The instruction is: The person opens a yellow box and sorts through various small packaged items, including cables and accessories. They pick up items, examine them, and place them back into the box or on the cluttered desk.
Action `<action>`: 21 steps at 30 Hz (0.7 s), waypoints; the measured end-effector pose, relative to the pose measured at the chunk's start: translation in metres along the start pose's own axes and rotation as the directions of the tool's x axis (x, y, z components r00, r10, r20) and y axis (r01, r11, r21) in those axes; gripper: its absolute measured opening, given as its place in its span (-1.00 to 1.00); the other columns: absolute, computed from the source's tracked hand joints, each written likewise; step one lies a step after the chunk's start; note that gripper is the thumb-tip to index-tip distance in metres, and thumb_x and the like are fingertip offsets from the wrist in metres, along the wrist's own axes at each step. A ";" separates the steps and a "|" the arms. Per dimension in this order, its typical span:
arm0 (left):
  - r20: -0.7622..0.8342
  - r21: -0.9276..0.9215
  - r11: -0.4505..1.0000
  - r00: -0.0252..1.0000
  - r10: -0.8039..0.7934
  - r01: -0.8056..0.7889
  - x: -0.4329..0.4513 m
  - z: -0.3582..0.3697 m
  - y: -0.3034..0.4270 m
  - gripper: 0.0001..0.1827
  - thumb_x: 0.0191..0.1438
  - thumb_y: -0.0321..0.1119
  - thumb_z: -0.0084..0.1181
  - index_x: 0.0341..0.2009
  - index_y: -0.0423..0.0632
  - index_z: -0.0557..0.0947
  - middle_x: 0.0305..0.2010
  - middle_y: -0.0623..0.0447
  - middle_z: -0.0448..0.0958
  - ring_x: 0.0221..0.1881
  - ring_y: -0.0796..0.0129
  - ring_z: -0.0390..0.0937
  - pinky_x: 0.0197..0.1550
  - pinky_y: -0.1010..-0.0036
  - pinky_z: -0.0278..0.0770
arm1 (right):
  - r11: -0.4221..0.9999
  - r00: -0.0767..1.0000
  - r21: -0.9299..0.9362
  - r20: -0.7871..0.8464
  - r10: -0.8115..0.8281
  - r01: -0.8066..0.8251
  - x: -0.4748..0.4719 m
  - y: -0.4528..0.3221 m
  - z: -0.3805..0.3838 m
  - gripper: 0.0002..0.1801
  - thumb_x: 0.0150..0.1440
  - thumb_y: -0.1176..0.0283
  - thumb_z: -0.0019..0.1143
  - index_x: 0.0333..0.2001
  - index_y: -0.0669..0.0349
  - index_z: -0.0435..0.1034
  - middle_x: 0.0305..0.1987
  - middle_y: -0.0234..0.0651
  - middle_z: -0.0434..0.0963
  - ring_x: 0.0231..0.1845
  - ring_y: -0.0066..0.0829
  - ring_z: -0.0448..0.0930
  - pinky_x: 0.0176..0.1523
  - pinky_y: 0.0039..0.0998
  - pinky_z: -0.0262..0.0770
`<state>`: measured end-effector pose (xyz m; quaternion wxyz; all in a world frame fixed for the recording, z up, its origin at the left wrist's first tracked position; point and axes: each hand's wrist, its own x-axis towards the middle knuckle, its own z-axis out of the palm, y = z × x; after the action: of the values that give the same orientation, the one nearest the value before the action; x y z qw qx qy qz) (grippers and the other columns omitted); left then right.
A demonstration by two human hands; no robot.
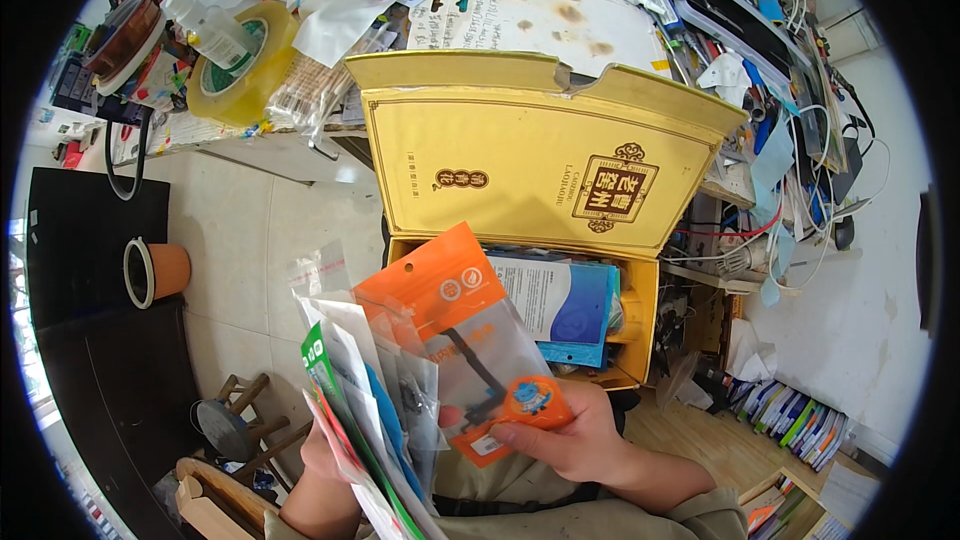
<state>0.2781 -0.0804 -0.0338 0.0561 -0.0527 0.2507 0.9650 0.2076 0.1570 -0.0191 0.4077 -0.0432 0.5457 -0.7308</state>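
Note:
My left hand [328, 454] grips a thick bundle of flat plastic packets [375, 405], among them green, white, blue and clear ones. Between the thumb and fingers of my right hand [574, 431] is an orange and clear zip bag [457, 315] with a dark flex cable inside; its upper left part lies against the bundle. Beyond my hands stands a yellow cardboard box [649, 322] with its printed lid [517, 165] raised against the workbench. Blue and white packets [555, 300] lie inside the box.
On the cluttered workbench [525, 22] are a roll of yellow tape [247, 75], a bag of cotton swabs [307, 90], tools and cables. An orange bin [169, 270] and a wooden stool [225, 427] stand at left. Narrow boxes [795, 420] line the floor at right.

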 end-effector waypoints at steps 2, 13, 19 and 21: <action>-0.004 0.035 0.999 1.000 -0.010 0.010 -0.002 0.001 0.000 -0.10 0.25 0.17 -0.16 0.53 -0.02 -0.03 0.58 -0.19 -0.01 0.30 -0.45 0.36 -0.49 -0.11 0.76 | 1.000 1.000 -0.011 -0.011 0.005 -0.006 -0.001 0.000 0.001 -0.77 0.24 0.53 0.29 -0.03 0.34 0.52 -0.07 -0.32 0.62 -0.09 -0.61 0.59 0.00 -0.53 0.52; -0.085 -0.116 0.993 0.996 0.016 -0.025 -0.009 0.001 -0.004 -0.09 0.25 0.11 -0.14 0.54 -0.06 -0.07 0.57 -0.24 -0.01 0.29 -0.50 0.35 -0.48 -0.14 0.75 | 0.999 1.000 -0.046 -0.015 -0.001 0.000 -0.002 0.001 0.001 -0.80 0.26 0.54 0.24 -0.04 0.32 0.53 -0.07 -0.31 0.61 -0.10 -0.58 0.58 0.00 -0.50 0.50; -0.136 -0.254 0.965 0.990 0.023 -0.058 -0.008 0.010 -0.008 -0.04 0.23 0.17 -0.15 0.55 -0.04 -0.14 0.56 -0.24 0.02 0.24 -0.47 0.42 -0.47 -0.11 0.76 | 1.000 0.999 -0.005 -0.031 0.007 -0.007 -0.002 0.003 0.001 -0.79 0.27 0.53 0.23 -0.03 0.33 0.53 -0.05 -0.30 0.61 -0.09 -0.58 0.58 0.02 -0.51 0.50; -0.134 -0.197 0.980 0.990 -0.051 0.024 -0.008 0.010 -0.001 -0.03 0.20 0.16 -0.09 0.55 0.01 -0.11 0.56 -0.18 0.01 0.27 -0.36 0.37 -0.33 -0.12 0.68 | 1.000 0.999 0.000 -0.034 0.009 -0.009 -0.002 0.003 0.002 -0.79 0.27 0.53 0.23 -0.02 0.33 0.52 -0.05 -0.30 0.61 -0.08 -0.58 0.57 0.02 -0.51 0.50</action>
<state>0.2854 -0.0749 -0.0247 0.0514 -0.1296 0.1573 0.9777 0.2113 0.1571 -0.0199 0.4017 -0.0281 0.5527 -0.7296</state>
